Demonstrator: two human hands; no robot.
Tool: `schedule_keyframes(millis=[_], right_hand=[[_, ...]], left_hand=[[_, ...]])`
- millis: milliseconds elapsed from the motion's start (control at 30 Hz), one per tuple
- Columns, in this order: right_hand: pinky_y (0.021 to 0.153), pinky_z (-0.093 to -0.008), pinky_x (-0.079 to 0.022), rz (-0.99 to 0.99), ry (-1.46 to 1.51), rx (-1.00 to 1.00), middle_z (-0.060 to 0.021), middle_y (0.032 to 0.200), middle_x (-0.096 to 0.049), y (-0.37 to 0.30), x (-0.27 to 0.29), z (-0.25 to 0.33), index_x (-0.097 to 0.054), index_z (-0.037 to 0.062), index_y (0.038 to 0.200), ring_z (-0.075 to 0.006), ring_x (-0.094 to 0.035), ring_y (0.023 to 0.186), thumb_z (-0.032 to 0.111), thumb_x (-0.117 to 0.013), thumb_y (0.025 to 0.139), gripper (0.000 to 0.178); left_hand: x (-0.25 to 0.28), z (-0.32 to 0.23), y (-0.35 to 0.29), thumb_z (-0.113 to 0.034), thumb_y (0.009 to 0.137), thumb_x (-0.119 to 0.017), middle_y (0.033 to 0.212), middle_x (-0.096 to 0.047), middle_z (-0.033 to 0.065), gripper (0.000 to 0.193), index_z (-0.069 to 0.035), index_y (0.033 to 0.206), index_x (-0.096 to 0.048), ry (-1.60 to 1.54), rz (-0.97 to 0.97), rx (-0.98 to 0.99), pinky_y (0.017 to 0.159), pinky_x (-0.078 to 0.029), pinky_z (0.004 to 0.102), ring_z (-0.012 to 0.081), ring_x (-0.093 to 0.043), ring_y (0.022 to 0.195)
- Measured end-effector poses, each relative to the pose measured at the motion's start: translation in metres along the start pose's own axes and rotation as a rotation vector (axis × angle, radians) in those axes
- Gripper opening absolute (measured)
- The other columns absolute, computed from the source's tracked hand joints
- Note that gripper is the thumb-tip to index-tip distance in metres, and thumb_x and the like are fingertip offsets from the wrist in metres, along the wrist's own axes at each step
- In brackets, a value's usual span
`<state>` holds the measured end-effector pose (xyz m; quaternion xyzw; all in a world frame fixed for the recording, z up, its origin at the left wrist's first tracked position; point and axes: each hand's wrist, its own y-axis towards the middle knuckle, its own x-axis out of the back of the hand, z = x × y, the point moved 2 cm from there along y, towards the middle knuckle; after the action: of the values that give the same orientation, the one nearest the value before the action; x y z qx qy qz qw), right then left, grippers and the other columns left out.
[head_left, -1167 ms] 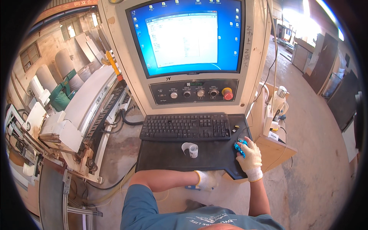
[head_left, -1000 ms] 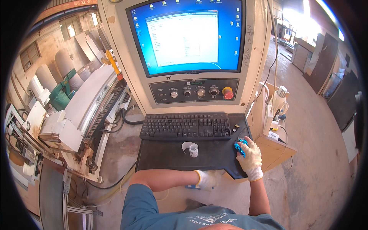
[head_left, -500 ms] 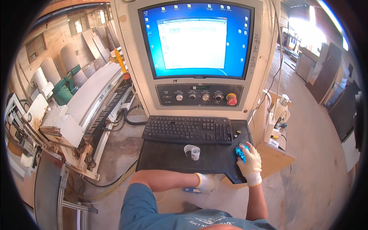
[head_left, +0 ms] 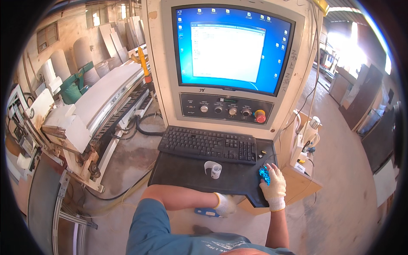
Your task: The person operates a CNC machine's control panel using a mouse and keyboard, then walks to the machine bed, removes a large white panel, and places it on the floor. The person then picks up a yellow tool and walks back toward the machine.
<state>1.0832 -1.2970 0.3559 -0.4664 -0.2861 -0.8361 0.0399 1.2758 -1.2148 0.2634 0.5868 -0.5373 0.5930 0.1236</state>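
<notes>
My right hand [head_left: 274, 185], in a cream knitted glove with bare fingertips, rests over a blue-and-black patterned computer mouse [head_left: 264, 174] at the right end of the black keyboard shelf [head_left: 182, 174]. My left forearm lies across the front of that shelf. The gloved left hand [head_left: 225, 205] hangs just below its front edge, its fingers curled away and mostly hidden. Beside it a flat blue object [head_left: 207, 212] shows, and I cannot tell whether the hand holds it. A black keyboard [head_left: 207, 144] sits behind a curling roll of white labels [head_left: 215, 171].
Above the shelf a monitor [head_left: 229, 51] shows a white window on blue. Under it runs a button panel [head_left: 227, 109] with a red emergency stop button [head_left: 260, 116]. A small USB receiver [head_left: 263, 152] lies near the keyboard. Machinery with a long pale bed [head_left: 110, 91] stands left.
The view has shifted, and the monitor and panel now sit further right and tilted. My right hand stays on the mouse, and more of the blue object shows by my left hand.
</notes>
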Motion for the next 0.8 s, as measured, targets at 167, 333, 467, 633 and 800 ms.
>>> schedule_keyframes(millis=[167, 333, 467, 633, 800], right_hand=[[0.11, -0.0508, -0.049, 0.023, -0.021, 0.049, -0.0133, 0.15, -0.062, 0.0, 0.001, 0.002, -0.072, 0.0164, 0.136, -0.0381, -0.061, 0.133, 0.016, -0.085, 0.076, 0.061], [0.11, -0.0504, -0.049, 0.034, -0.025, 0.073, -0.0115, 0.149, -0.063, 0.003, -0.002, 0.002, -0.073, 0.0168, 0.134, -0.0364, -0.061, 0.132, 0.017, -0.086, 0.076, 0.06], [0.106, -0.0499, -0.05, 0.007, -0.073, 0.075, -0.0109, 0.147, -0.064, 0.003, -0.004, 0.001, -0.074, 0.0176, 0.132, -0.035, -0.063, 0.126, 0.018, -0.086, 0.077, 0.057], [0.104, -0.0496, -0.049, -0.026, -0.08, 0.086, -0.0105, 0.146, -0.064, 0.002, -0.003, 0.001, -0.075, 0.0184, 0.131, -0.0345, -0.063, 0.125, 0.019, -0.085, 0.077, 0.054], [0.104, -0.0494, -0.049, -0.011, -0.066, 0.09, -0.0097, 0.146, -0.064, 0.002, -0.001, 0.003, -0.075, 0.0192, 0.129, -0.0339, -0.063, 0.125, 0.019, -0.085, 0.077, 0.053]], left_hand=[[-0.021, 0.01, 0.014, -0.028, 0.09, -0.065, 0.108, -0.079, 0.0201, 0.035, -0.005, 0.11, -0.081, 0.068, -0.112, -0.041, 0.087, -0.058, 0.0546, 0.0401, -0.076, 0.101], [-0.031, 0.016, 0.019, -0.028, 0.09, -0.065, 0.107, -0.079, 0.0203, 0.034, -0.006, 0.109, -0.081, 0.041, -0.164, -0.049, 0.087, -0.058, 0.0534, 0.0399, -0.076, 0.101], [-0.023, 0.012, 0.014, -0.028, 0.09, -0.065, 0.105, -0.079, 0.0208, 0.033, -0.006, 0.108, -0.081, 0.015, -0.13, -0.059, 0.086, -0.058, 0.053, 0.0409, -0.076, 0.098], [-0.003, 0.002, 0.0, -0.029, 0.089, -0.065, 0.105, -0.079, 0.021, 0.034, -0.004, 0.105, -0.081, -0.009, -0.024, -0.026, 0.086, -0.058, 0.0532, 0.042, -0.076, 0.097], [0.018, -0.009, -0.016, -0.03, 0.088, -0.065, 0.104, -0.079, 0.0217, 0.034, -0.003, 0.104, -0.081, -0.054, -0.013, -0.021, 0.085, -0.059, 0.0542, 0.0426, -0.076, 0.098]])
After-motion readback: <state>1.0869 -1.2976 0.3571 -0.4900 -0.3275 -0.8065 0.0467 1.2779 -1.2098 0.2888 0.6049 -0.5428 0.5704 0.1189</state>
